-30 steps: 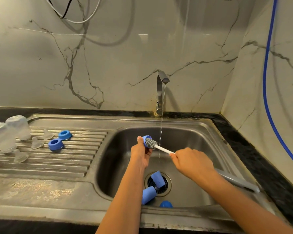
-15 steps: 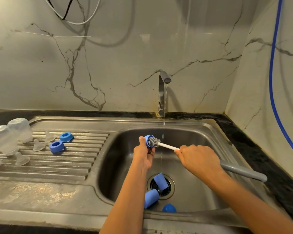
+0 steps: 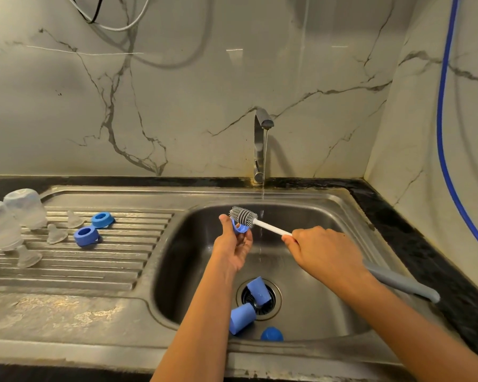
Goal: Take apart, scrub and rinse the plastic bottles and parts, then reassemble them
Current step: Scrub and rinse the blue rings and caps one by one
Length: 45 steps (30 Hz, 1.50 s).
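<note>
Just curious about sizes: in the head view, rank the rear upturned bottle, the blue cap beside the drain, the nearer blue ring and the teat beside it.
Largest: upturned bottle.
Next: blue cap, perhaps helped by lying nearer the camera.
Last: blue ring and teat, too alike to rank.

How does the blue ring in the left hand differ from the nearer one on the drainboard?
The held ring is gripped by the left hand over the basin, the brush head at it; the drainboard ring lies untouched on the drainboard. Fingers half hide the held ring; the drainboard ring shows its whole opening. Both are blue.
</note>
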Each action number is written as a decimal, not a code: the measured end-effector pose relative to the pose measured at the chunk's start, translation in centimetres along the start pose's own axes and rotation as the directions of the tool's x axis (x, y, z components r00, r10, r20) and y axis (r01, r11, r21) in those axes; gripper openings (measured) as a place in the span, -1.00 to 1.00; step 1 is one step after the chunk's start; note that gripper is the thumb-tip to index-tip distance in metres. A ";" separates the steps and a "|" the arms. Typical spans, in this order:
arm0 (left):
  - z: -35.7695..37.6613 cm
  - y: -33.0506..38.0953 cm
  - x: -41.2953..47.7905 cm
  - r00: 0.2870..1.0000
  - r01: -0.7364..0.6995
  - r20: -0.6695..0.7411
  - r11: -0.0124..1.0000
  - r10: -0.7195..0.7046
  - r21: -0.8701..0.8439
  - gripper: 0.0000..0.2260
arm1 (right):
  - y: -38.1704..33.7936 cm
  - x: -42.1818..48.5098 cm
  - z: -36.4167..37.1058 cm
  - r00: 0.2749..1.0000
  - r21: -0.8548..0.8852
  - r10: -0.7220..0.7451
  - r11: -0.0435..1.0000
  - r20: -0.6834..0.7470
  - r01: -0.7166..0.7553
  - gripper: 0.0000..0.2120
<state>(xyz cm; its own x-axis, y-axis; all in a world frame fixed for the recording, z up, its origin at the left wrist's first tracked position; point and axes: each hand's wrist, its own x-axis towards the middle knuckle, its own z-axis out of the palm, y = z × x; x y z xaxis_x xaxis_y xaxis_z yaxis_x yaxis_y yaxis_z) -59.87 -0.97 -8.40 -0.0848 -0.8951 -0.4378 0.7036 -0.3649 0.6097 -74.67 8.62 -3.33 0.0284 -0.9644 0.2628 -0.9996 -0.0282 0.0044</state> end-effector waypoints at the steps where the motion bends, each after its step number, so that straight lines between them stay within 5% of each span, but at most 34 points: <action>1: 0.0 0.0 -0.1 1.000 0.018 0.006 1.000 -0.018 -0.005 -0.57 | 0.0 0.0 0.0 1.000 0.006 0.001 1.000 0.005 -0.001 -0.65; 6: 0.0 0.2 -0.3 0.999 0.052 -0.004 0.997 -0.052 -0.055 -0.52 | 0.3 -0.1 0.1 0.999 0.024 0.022 0.999 0.037 -0.023 -0.64; 11: 0.4 -0.3 -0.3 0.996 0.043 0.069 0.996 -0.049 0.080 -0.50 | 0.2 0.1 0.6 0.996 -0.024 0.041 0.999 0.077 -0.040 -0.61; 20: 0.4 0.1 -0.7 0.990 0.042 0.138 0.996 -0.031 -0.078 -0.65 | 0.2 0.2 0.8 0.999 -0.123 0.032 0.992 0.007 -0.031 -0.58; 28: 0.1 -0.1 0.1 0.999 -0.026 0.047 0.999 0.027 -0.025 -0.66 | -1.3 -0.1 1.4 0.963 0.092 0.130 0.984 0.235 -0.155 -0.62; 35: 0.2 -0.5 0.4 0.998 -0.056 0.040 0.995 0.053 0.085 -0.68 | -0.3 0.0 0.8 0.977 0.134 0.133 0.979 0.165 -0.156 -0.61; 45: -0.2 -0.3 0.9 0.994 -0.102 -0.019 0.974 0.108 0.202 -0.69 | 0.0 0.1 2.1 0.959 0.204 0.088 0.968 0.268 -0.145 -0.60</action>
<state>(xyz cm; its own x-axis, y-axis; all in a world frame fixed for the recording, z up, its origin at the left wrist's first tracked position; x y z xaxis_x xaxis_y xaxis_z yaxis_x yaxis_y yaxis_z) -60.05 -1.56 -9.11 0.0049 -0.9242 -0.3820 0.5517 -0.3161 0.7718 -74.65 7.97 -5.36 -0.0594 -0.9982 -0.0061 -0.9712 0.0592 -0.2306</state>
